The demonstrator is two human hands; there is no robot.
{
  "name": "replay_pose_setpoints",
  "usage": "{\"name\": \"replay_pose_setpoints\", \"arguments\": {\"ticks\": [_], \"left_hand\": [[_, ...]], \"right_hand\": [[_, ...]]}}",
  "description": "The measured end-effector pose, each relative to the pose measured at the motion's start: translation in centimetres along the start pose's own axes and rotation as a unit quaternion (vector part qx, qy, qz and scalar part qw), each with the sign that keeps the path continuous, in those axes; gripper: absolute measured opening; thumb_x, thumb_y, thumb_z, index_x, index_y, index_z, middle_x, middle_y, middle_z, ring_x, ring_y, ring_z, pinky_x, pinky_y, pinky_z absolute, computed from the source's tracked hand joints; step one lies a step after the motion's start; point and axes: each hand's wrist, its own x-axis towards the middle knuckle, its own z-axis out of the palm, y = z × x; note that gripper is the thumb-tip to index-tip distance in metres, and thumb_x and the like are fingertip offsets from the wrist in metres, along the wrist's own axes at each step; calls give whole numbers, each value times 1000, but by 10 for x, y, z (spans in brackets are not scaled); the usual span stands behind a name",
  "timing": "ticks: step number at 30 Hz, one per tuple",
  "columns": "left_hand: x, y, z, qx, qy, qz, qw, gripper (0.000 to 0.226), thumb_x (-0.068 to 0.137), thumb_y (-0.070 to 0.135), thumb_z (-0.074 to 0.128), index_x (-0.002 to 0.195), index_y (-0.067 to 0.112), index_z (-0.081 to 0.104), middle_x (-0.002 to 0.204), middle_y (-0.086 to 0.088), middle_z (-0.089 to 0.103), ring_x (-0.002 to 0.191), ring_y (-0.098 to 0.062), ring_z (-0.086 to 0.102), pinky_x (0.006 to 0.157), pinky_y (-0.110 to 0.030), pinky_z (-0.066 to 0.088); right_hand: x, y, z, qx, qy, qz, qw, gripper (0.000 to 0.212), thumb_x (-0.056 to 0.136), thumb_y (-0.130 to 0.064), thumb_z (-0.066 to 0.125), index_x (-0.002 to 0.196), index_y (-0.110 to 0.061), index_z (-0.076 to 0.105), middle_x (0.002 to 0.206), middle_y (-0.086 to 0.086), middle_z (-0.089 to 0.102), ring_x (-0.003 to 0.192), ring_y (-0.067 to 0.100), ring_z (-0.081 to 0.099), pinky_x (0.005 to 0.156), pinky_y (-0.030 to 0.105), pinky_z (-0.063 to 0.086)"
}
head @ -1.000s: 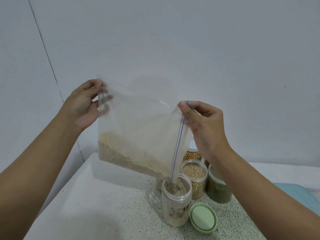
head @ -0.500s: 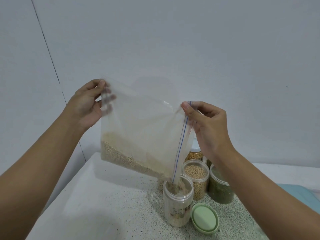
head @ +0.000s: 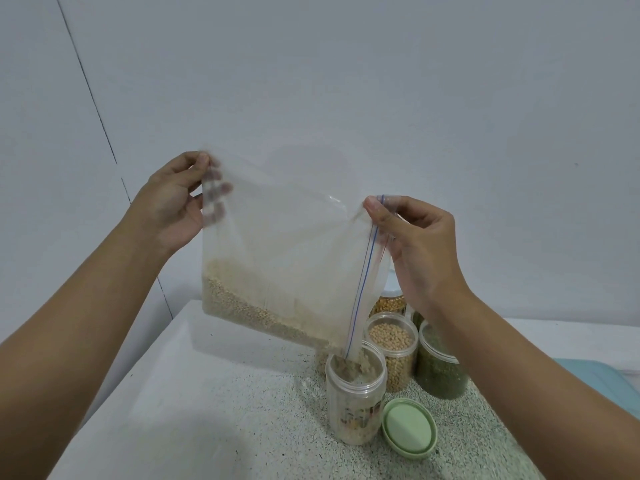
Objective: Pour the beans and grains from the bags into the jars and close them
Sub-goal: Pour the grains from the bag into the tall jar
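Though the zip bag (head: 287, 244) has barely shifted, grain (head: 242, 306) keeps running into the open jar (head: 355, 403) on the worktop (head: 225, 410), so pouring continues; left hand (head: 169, 206) and right hand (head: 422, 244) each keep a pinch grip on its upper corners.

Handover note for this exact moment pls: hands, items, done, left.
Left hand pinches the top corner of the clear plastic zip bag; right hand pinches its zip edge.
Bag tilted, mouth corner inside the open clear plastic jar, pale grain pouring; plenty remains in the bag.
Round green lid lies on the speckled table beside that jar.
Left: finish pouring, close the jar.
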Motion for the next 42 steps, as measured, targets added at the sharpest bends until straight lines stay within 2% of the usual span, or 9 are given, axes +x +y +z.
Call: {"name": "replay_pose_setpoints", "arguments": {"ticks": [7,11,18,37,42], "left_hand": [[0,0,1,3,-3,-2,1000,31,102,26,58,74,27,71,85,7,66,81,-17,72,73,-35,49],[0,-1,1,6,-7,1,1000,34,102,26,58,72,28,73,85,7,67,80,-17,72,72,-35,48],[0,0,0,6,-7,1,1000,32,102,26,58,74,28,73,85,7,67,80,-17,72,75,-37,48],[-1,1,1,13,-18,4,1000,35,103,26,58,72,28,74,86,7,66,82,-17,72,76,-37,48],[-8,18,-1,16,-18,6,1000,33,103,26,57,74,27,73,86,7,67,81,-16,72,74,-35,48]], "right_hand": [[0,0,-1,-5,-1,-2,1000,11,69,-25,86,76,-17,81,84,12,67,86,32,50,85,42,48],[0,0,-2,-12,1,0,1000,5,74,-18,83,77,-14,81,82,13,66,84,31,53,86,38,49],[1,0,-1,-14,2,0,1000,3,75,-17,83,73,-17,80,79,10,66,83,30,52,83,36,47],[1,4,-2,-18,24,3,1000,7,83,-7,80,77,-9,78,83,17,65,85,26,61,91,39,51],[-2,-8,6,-19,19,-3,1000,11,83,-8,80,73,-12,78,81,14,64,84,29,55,85,39,49]]}}
